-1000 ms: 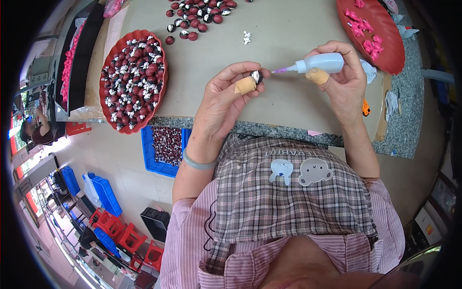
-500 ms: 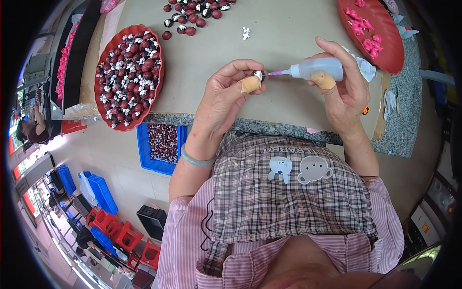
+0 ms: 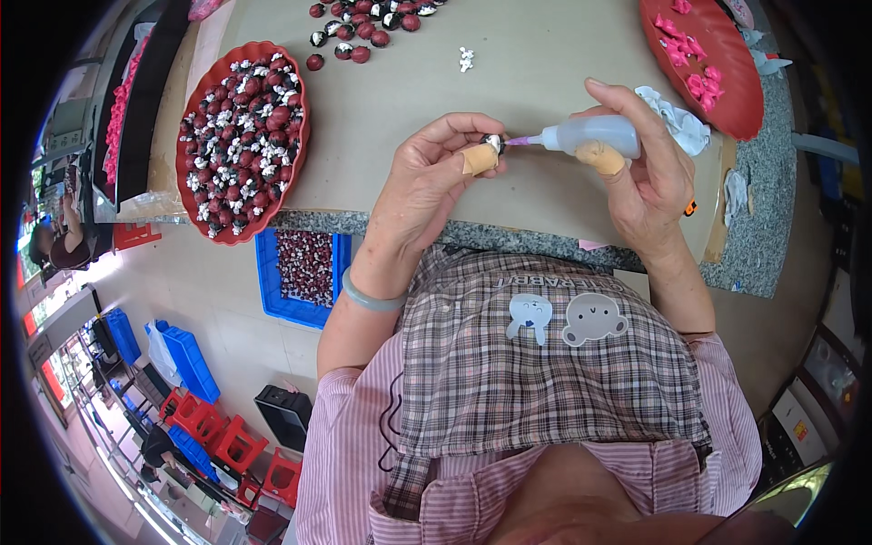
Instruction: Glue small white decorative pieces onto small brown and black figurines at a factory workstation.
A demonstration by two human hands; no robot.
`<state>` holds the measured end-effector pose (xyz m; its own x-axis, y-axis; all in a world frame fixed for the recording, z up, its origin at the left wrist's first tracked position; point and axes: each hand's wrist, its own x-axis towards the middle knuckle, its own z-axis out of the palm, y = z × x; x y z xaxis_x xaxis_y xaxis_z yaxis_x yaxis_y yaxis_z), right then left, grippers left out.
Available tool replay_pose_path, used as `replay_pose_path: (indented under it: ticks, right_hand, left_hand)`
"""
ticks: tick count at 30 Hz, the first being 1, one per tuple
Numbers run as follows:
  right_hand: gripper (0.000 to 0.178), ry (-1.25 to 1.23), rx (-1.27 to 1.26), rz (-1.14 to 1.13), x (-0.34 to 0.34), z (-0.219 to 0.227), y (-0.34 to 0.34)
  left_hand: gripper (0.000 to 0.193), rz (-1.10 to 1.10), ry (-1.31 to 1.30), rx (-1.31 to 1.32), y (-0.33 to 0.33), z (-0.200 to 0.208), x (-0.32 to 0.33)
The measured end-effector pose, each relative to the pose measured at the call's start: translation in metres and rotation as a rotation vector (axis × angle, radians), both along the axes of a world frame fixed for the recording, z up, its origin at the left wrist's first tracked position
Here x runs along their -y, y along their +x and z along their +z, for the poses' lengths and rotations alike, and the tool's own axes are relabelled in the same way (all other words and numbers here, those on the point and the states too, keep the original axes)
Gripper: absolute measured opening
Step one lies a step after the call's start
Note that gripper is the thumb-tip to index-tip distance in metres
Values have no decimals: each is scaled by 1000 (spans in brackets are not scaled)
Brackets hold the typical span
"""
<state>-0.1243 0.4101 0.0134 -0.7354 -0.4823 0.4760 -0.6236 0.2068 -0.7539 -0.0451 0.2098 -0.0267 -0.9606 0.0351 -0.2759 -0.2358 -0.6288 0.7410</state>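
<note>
My left hand pinches a small black-and-white ball-shaped piece between thumb and fingertips, over the near part of the table. Yellowish tape wraps that thumb. In my right hand, whose thumb is also taped, lies a translucent squeeze bottle on its side. Its thin purple tip points left and meets or nearly meets the piece; contact is too fine to tell. Beyond my hands rest a few tiny white pieces. At the far left of the table are several loose dark-red, black and white balls.
A scalloped red tray full of dark-red balls and white bits stands at the left. Another red tray holds pink pieces at the right, beside a crumpled white tissue. A blue crate of dark-red pieces sits below the table edge.
The bottle has shifted slightly left, and my right index finger has moved a little left and lower. My left hand has edged right with the piece still pinched.
</note>
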Motion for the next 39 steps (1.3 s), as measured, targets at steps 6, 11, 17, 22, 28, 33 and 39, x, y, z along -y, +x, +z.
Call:
replay_pose_path:
  ticks: [6, 11, 17, 22, 28, 33, 39]
  right_hand:
    - [41, -59, 100, 31, -6, -6, -7]
    - [41, -322, 674, 166, -5, -20, -30]
    - [28, -145, 920, 242, 28, -37, -54]
    - [27, 338, 362, 92, 64, -44, -68]
    - [12, 375, -113, 229, 85, -60, -84]
    - [15, 425, -128, 302, 90, -52, -92]
    - [14, 146, 744, 367, 64, -25, -62]
  left_hand:
    - [27, 19, 5, -9, 2, -3, 5]
    - [28, 89, -16, -13, 7, -13, 22]
    - [32, 149, -25, 19, 16, -18, 31]
    - [31, 172, -15, 17, 17, -20, 32]
    - [35, 163, -4, 14, 19, -19, 33]
    - [35, 165, -15, 4, 19, -22, 32]
    - [34, 152, -81, -17, 17, -14, 25]
